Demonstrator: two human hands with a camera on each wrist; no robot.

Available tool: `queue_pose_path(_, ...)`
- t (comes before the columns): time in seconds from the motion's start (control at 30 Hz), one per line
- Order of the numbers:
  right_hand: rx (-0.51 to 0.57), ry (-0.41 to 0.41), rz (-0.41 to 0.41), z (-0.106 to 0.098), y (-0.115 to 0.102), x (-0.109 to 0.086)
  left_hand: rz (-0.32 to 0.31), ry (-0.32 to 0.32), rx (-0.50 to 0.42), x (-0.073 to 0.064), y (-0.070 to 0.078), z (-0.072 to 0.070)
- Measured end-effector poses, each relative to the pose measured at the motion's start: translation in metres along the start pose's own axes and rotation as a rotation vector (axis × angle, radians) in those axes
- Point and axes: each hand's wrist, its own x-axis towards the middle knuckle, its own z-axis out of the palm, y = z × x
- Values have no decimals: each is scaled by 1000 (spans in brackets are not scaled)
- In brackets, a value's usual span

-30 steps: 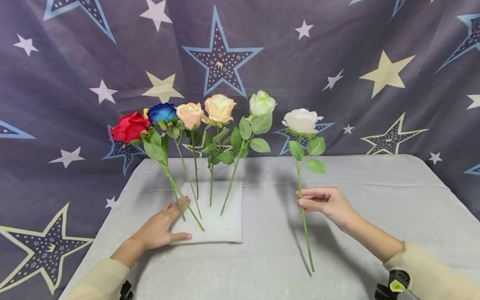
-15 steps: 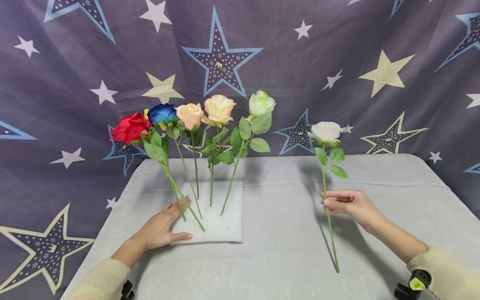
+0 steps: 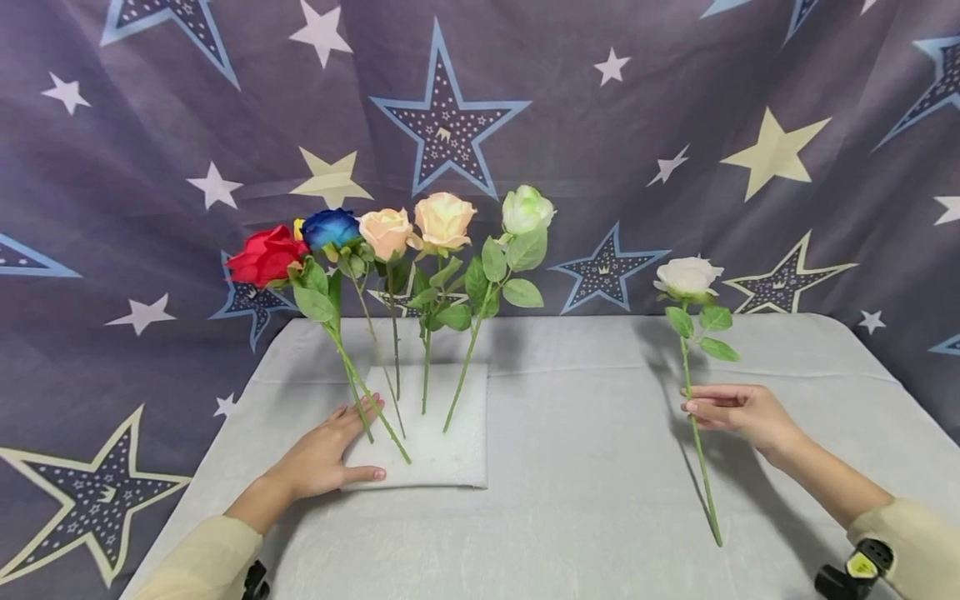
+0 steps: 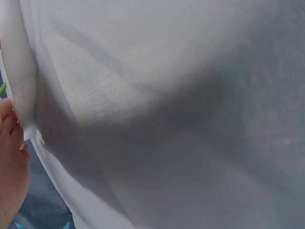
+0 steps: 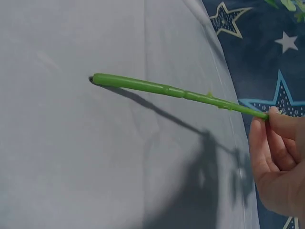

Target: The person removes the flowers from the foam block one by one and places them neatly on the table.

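In the head view, my right hand [image 3: 750,417] pinches the stem of a white rose [image 3: 687,277] between thumb and fingers, at the right side of the table. The rose stands nearly upright, its stem slanting toward me. The right wrist view shows the lower green stem [image 5: 138,85] with its shadow on the cloth. My left hand [image 3: 322,457] rests on the left edge of a white foam block [image 3: 450,467], fingers extended and thumb apart. Stuck in the block are a red rose [image 3: 264,257], a blue rose [image 3: 330,229], two peach roses and a pale green rose [image 3: 527,210].
Grey cloth [image 3: 585,500] covers the table. Behind it hangs a dark curtain [image 3: 570,158] printed with stars. A bit of yellow petal [image 3: 298,229] shows between the red and blue roses, mostly hidden. The flower heads lean outward above the block.
My right hand has moved to the right with the white rose, away from the foam block, and the rose's head is lower. The left hand has stayed on the block.
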Motion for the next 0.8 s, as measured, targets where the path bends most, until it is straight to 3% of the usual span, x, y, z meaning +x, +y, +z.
queue_pose_path(0.3, -12, 30, 18, -24, 11, 3, 19, 20, 6, -1, 1, 0)
queue_pose_path(0.53, -126, 75, 113, -34, 17, 6, 23, 12, 13, 0, 1, 0)
queue_pose_path(0.8, -159, 76, 159, -45, 23, 9, 16, 12, 9, 0, 1, 1)
